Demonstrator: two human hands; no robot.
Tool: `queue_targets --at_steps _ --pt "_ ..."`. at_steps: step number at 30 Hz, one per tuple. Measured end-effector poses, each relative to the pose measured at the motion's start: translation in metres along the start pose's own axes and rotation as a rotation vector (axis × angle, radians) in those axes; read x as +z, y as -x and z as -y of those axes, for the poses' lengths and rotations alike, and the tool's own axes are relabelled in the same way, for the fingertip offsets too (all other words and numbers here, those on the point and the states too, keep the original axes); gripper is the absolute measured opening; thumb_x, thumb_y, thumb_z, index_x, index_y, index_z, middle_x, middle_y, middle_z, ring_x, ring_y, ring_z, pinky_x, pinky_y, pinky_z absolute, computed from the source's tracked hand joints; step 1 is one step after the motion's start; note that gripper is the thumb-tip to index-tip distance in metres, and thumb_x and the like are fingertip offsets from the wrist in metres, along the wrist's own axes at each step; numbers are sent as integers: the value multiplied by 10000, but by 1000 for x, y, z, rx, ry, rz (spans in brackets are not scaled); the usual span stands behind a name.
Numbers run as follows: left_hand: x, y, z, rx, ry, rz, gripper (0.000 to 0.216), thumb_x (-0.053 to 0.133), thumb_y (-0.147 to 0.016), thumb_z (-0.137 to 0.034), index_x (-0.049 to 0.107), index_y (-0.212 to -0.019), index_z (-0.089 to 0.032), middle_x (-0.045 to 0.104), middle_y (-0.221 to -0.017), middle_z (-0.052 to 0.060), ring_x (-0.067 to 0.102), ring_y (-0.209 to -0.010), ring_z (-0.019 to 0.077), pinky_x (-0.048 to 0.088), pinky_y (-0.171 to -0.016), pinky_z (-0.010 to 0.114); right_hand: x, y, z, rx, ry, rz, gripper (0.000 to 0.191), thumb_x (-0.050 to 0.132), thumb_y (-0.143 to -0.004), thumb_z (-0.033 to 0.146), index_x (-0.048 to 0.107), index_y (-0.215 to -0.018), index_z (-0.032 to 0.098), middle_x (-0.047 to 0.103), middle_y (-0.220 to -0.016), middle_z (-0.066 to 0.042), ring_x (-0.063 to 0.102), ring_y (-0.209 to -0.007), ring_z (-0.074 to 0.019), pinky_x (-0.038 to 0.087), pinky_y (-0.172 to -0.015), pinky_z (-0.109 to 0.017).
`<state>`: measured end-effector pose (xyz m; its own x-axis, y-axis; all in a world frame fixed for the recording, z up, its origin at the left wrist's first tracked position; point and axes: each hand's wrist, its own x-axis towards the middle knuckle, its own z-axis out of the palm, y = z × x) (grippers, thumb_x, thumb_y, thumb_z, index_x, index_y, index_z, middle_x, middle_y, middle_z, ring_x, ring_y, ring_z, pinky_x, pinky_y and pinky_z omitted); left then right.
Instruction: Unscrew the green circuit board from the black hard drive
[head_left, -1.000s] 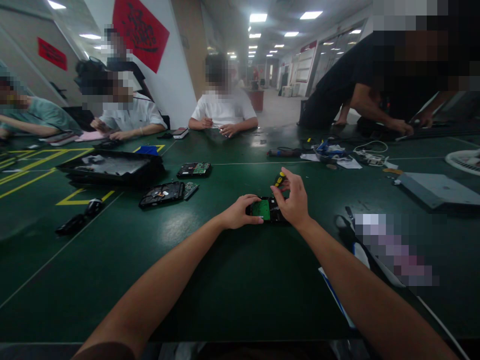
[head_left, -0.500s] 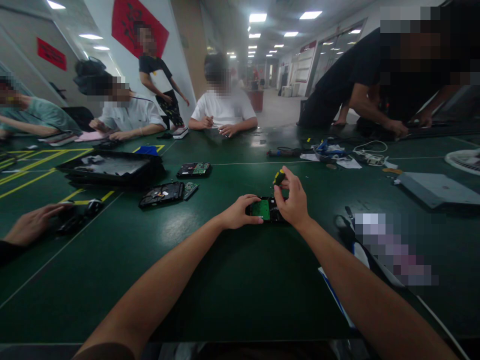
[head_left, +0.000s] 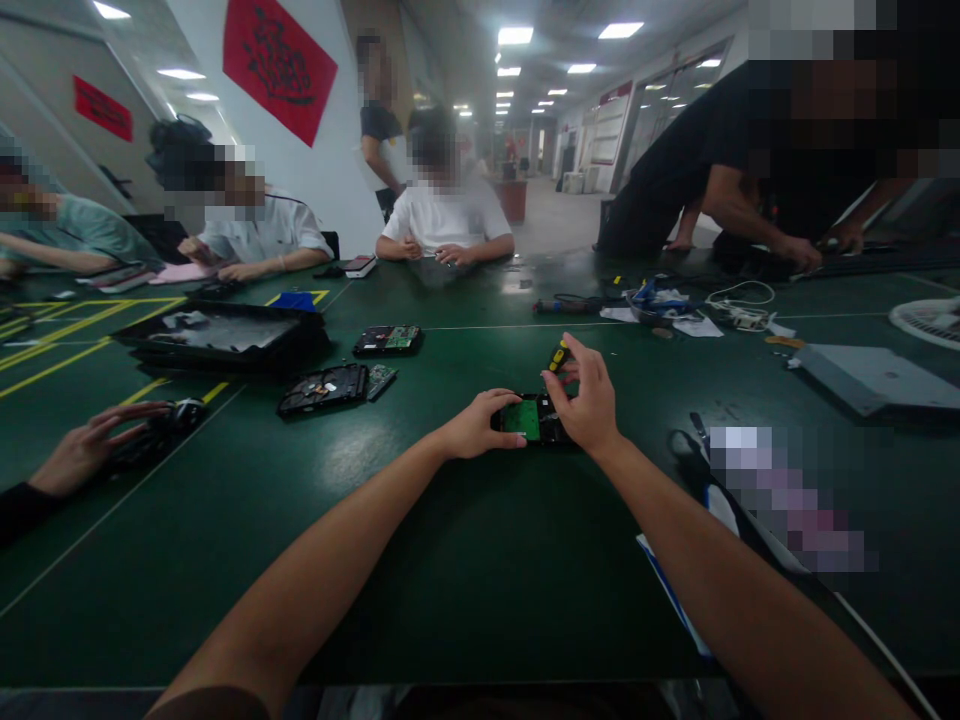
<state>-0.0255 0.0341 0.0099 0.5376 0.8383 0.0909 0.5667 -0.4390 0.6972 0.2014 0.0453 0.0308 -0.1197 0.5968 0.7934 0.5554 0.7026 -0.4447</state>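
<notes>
A hard drive (head_left: 531, 418) lies on the green table in front of me, its green circuit board facing up. My left hand (head_left: 484, 424) grips the drive's left end, thumb along the near edge and fingers along the far one. Above the drive's right end, my right hand (head_left: 589, 400) pinches the yellow-and-black handle of a screwdriver (head_left: 558, 355) between thumb and fingers. The handle is upright with a slight tilt. Its shaft and tip are too faint to make out, and my right hand covers part of the drive's right side.
Left of my hands lie an opened drive (head_left: 324, 390), a small circuit board (head_left: 382, 380) and another hard drive (head_left: 388, 340). Behind them sits a black tray (head_left: 225, 335). A grey case (head_left: 877, 378) lies at right. A co-worker's hand (head_left: 94, 445) holds a black object at far left.
My left hand and the drive stay put. My right fingers have shifted slightly on the screwdriver handle, which has turned. The standing person has moved right; the co-worker's hand at left has shifted.
</notes>
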Motion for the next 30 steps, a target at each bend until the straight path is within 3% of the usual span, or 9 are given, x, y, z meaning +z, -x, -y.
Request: queue_targets --at_steps 6,11,17,22,27,30 --pt "1 -1 3 3 2 -16 846 770 -708 -585 484 -1428 -247 397 -1532 110 384 -1406 337 330 -1179 502 0 0 0 -18 1 -2 626 538 -942 229 320 -1523 312 550 -1264 -105 641 -971 -228 591 -889 -462" --pt "2 -1 5 14 -5 -12 843 772 -707 -580 481 -1430 -261 404 -1528 105 389 -1404 335 334 -1172 511 0 0 -1 -8 22 -19 647 591 -914 255 352 -1513 313 537 -1229 -102 630 -893 -212 609 -784 -425" --pt "1 0 3 22 8 -17 833 766 -717 -573 482 -1430 -251 405 -1526 111 396 -1397 332 345 -1166 500 1 0 0 -6 -4 -6 680 539 -934 231 274 -1553 321 554 -1241 -99 636 -939 -221 600 -861 -449" --pt "1 0 3 10 -6 -8 847 763 -711 -592 477 -1432 -252 398 -1531 111 377 -1411 335 327 -1177 503 0 0 -1 -4 13 -9 629 586 -921 276 354 -1506 293 533 -1290 -118 636 -954 -236 616 -796 -443" --pt "-1 1 -2 -19 6 6 850 759 -716 -589 465 -1443 -258 379 -1544 110 366 -1419 345 324 -1177 519 0 1 1 8 -3 12 616 524 -955 265 303 -1529 312 539 -1312 -111 650 -961 -233 600 -878 -489" --pt "-2 1 -4 -9 14 0 840 767 -713 -577 473 -1436 -264 386 -1540 109 373 -1413 348 321 -1175 530 1 1 1 17 -1 6 616 538 -948 283 316 -1522 312 534 -1305 -118 648 -960 -239 617 -826 -475"
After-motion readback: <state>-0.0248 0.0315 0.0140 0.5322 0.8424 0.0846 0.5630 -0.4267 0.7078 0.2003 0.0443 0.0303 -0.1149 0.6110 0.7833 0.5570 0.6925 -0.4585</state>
